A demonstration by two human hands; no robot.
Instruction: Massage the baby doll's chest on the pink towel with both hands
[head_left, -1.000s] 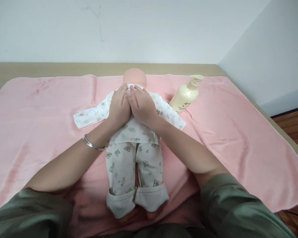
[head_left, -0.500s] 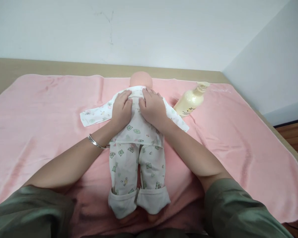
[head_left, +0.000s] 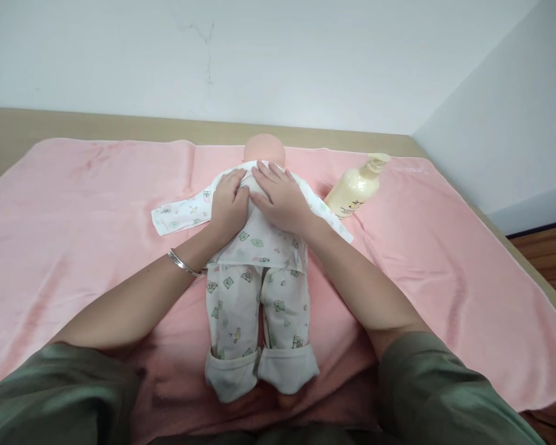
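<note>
head view.

doll [head_left: 260,256]: one, laid on the pink blanket [head_left: 97,210] at mid-bench. long axis runs lengthways from the wearer toward the wall [head_left: 120,55]; head [head_left: 264,148] at the far end, legs side by side at the near end, pointing at the wearer. dressed in a white printed shirt [head_left: 264,233], its sleeves spread out to both sides, and matching trousers [head_left: 285,309], cuffs turned up.

left hand [head_left: 230,204]: on the upper left of the shirt. fingers [head_left: 232,178] released, laid flat together, thumb set a little apart; touching the cloth, grasping nothing. silver bracelet [head_left: 180,262] at the wrist.

right hand [head_left: 282,199]: on the upper middle and right of the shirt. fingers released, slightly fanned, tips at the collar, thumb well spread; touching the cloth, grasping nothing. thumb tips of the two hands just beside each other.

bottle [head_left: 353,190]: one, cream, pump-topped, beside the right shirt sleeve.

bench [head_left: 97,127]: wooden, showing along the blanket's far edge.
</note>
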